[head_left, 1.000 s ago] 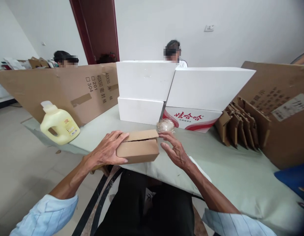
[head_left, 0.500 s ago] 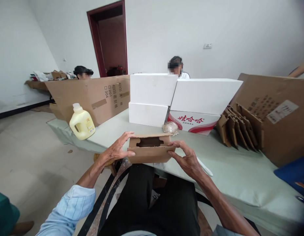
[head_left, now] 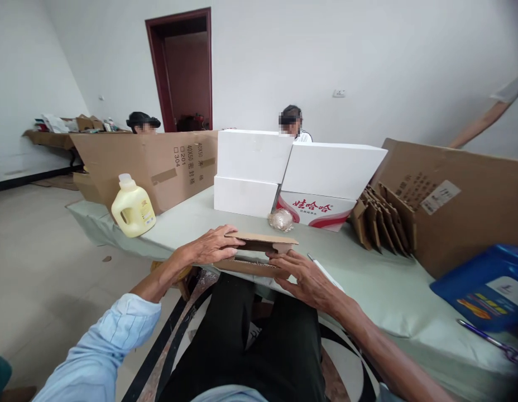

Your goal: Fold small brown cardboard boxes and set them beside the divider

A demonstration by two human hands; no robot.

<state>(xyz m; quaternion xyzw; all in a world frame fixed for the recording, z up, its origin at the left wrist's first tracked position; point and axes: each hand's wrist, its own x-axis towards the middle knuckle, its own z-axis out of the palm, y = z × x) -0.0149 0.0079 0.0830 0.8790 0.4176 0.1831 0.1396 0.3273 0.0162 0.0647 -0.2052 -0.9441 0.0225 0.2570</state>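
Observation:
A small brown cardboard box [head_left: 253,268] is held between my two hands at the table's near edge, its opening facing up and toward me. My left hand [head_left: 212,245] grips its left end, with fingers on the raised back flap. At the right end my right hand [head_left: 298,273] has its fingers over a side flap and the thumb low by the front panel. The inside of the box is mostly hidden. Just beyond it lies a roll of clear tape [head_left: 281,220]. A white pen-like tool [head_left: 326,273] rests beside my right hand.
White boxes [head_left: 254,156] are stacked behind the tape. A yellow jug [head_left: 134,209] stands left, before a large carton [head_left: 158,162]. On the right are folded cardboard pieces [head_left: 382,220], a blue container [head_left: 489,290] and a pen [head_left: 487,338]. Two people sit across; another's arm [head_left: 480,123] shows right.
The box has tipped, and its back flap now stands more upright and apart from the front panel. My right fingers have moved inward over the side flap. The view has shifted right.

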